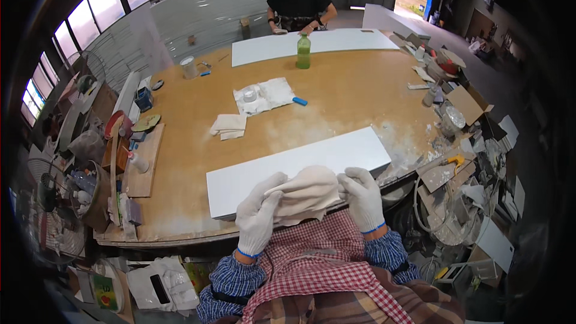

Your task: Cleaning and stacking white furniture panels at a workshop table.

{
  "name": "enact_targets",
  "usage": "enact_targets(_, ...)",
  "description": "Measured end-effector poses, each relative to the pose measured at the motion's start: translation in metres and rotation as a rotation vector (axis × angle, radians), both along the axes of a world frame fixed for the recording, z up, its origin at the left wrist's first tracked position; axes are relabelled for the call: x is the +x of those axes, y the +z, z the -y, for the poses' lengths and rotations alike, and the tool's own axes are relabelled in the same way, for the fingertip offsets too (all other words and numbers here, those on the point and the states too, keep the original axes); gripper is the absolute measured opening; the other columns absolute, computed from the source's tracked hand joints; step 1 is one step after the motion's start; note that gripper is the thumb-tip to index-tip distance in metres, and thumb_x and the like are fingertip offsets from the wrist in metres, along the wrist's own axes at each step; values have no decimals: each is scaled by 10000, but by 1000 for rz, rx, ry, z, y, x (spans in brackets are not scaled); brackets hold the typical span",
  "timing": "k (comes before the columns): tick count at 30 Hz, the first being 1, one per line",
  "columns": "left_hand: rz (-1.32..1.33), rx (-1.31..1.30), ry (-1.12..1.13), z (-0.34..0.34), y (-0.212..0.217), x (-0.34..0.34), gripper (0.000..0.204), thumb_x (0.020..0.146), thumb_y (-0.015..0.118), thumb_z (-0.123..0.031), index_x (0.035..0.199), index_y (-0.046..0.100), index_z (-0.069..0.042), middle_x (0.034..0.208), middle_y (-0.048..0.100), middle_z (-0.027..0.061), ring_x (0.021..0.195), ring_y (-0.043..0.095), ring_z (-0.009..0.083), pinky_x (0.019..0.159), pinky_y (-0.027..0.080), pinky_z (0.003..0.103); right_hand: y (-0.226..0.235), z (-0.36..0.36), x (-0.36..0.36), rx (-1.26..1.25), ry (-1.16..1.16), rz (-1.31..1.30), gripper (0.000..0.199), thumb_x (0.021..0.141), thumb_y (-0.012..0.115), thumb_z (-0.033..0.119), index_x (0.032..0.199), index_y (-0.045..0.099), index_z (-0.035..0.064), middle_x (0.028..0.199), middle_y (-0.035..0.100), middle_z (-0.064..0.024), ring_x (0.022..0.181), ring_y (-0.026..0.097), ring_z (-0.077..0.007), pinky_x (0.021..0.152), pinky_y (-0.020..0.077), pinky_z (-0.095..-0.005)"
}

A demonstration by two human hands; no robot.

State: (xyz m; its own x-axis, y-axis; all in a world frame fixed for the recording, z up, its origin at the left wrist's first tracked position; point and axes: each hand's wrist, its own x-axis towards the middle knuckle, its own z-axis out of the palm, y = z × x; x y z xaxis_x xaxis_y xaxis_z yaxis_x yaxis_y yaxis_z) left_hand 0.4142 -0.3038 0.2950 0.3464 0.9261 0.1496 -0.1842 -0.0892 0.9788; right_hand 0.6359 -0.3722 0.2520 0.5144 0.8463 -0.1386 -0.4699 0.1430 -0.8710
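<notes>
Both my hands wear white knit gloves and hold a cream cloth between them, bunched and folded, in front of my checked apron. My left hand pinches the cloth's left side, thumb against fingers. On its right edge, the fingers of my right hand are closed. Just beyond the cloth lies a long white board along the near edge of the table, partly covered by my hands and the cloth.
On the wooden table lie a folded cloth, a white sheet with a small tub, and a blue-handled tool. A green bottle stands before another white board, where a person works. Clutter lines both sides.
</notes>
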Motion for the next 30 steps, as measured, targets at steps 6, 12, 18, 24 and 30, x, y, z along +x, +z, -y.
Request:
enact_targets(6, -297, 128, -198, -38, 13, 19, 268, 937, 621, -60, 1194, 666, 3, 1132, 703, 112, 1007, 667, 157, 891, 536, 276, 12, 0, 24, 47, -152, 395, 394, 909, 641, 55, 1267, 510, -45, 1176, 628, -148, 1078, 627, -218, 940, 530, -348)
enact_targets(12, -366, 368, -567, -74, 16, 60, 294, 946, 603, -113, 1223, 661, -34, 1114, 707, 114, 1020, 672, 178, 907, 527, 281, 36, -23, 40, -101, 426, 924, 398, 879, 697, 102, 1246, 610, -24, 1100, 677, -119, 974, 645, -190, 967, 483, -335)
enact_targets(18, -422, 234, -622, -121, 7, 85, 334, 947, 603, -280, 1238, 673, -134, 1143, 704, 104, 1052, 671, 230, 934, 507, 309, 47, -56, 53, -396, 486, 777, 331, 864, 707, 178, 1131, 674, -15, 911, 708, -89, 844, 638, -94, 757, 527, -273)
enact_targets(24, -447, 45, -603, -157, -20, 97, 454, 914, 666, -319, 1271, 627, -40, 1105, 708, 105, 973, 656, 151, 869, 510, 271, 22, -111, 73, -374, 473, 806, 271, 879, 697, 195, 1062, 708, -5, 879, 706, -38, 777, 604, -79, 696, 487, -242)
enact_targets(30, -354, -240, -532, -168, -54, 103, 365, 940, 655, -280, 1171, 659, 2, 1021, 702, 57, 886, 616, 88, 781, 506, 250, -19, -138, 85, -425, 464, 650, 274, 890, 703, 223, 1040, 723, -6, 847, 714, -42, 772, 605, -63, 673, 484, -227)
